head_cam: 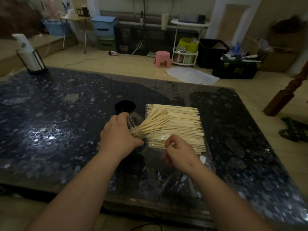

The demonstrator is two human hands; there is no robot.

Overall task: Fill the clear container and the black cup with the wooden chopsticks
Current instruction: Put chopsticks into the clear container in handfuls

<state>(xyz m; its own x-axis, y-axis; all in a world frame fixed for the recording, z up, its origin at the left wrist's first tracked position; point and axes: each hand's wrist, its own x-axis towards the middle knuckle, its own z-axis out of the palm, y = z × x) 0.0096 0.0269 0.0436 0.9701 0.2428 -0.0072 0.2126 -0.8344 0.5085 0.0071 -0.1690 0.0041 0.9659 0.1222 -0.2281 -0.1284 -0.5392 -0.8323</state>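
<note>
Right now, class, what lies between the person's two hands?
Head view: the near corner of the chopstick pile lies between the left hand, gripping the clear container, and the right hand.

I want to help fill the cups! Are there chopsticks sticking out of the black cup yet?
No, nothing sticks out of the black cup; the chopsticks fan out of the clear container that the left hand holds.
</note>
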